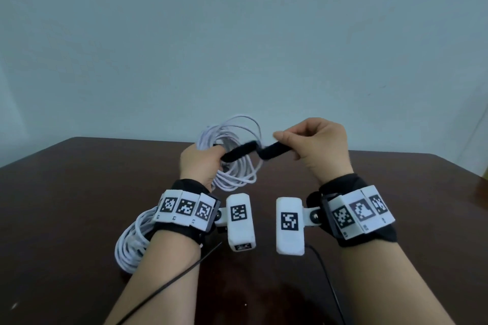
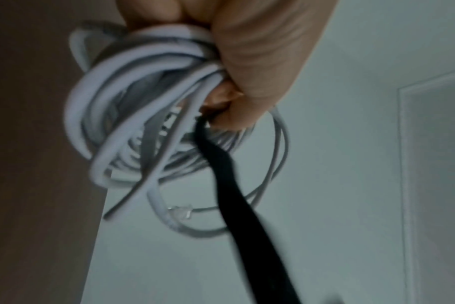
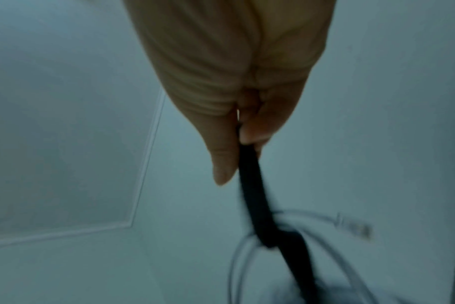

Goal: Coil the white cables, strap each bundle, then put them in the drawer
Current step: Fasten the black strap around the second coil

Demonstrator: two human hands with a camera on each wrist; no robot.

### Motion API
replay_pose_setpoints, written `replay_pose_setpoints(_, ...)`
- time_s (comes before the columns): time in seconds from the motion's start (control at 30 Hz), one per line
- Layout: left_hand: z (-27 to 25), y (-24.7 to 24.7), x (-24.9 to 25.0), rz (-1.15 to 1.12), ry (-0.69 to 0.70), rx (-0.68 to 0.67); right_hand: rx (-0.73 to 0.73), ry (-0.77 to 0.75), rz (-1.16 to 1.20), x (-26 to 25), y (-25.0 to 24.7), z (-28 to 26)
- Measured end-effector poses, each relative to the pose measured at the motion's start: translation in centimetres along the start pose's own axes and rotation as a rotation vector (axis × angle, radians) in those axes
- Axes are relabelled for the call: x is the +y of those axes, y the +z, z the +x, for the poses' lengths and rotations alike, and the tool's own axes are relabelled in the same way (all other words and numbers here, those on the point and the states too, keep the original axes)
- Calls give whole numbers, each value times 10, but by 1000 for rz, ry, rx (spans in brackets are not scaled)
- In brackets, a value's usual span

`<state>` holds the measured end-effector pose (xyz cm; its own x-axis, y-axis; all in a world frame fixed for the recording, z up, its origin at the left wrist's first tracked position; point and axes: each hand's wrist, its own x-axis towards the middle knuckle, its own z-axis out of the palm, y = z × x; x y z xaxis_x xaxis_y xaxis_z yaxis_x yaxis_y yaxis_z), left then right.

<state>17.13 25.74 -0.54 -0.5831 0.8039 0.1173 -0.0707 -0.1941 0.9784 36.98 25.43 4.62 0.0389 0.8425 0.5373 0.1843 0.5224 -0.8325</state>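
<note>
Hanging in mid-air above the dark brown desk (image 1: pixel 79 192), the coiled white cable (image 1: pixel 235 150) is the fixed mark for everything else. A black strap (image 1: pixel 253 152) crosses the front of that coil and stretches out to its right. Below the coil and to its left, a second white cable bundle (image 1: pixel 132 243) lies on the desk, partly hidden by the left forearm. Behind the coil rises a plain pale blue-grey wall (image 1: pixel 237 34); the wrist views show raised panel moulding on it. The left hand (image 1: pixel 200 166) sits at the coil's left side, fingers curled round the loops, thumb pinning one strap end. The right hand (image 1: pixel 317 145) is raised to the coil's right, thumb and forefinger pinching the strap's other end, pulling it taut. Both wrists wear black bands carrying white marker blocks
</note>
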Motion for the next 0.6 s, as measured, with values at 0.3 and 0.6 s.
replay_pose_setpoints(0.3,11,-4,1,-178,-72,-91,-115,59,-502,26,0,5)
replay_pose_setpoints(0.6,-6,10,8,-89,-3,-145,-245,-173,-394,5,33,-16)
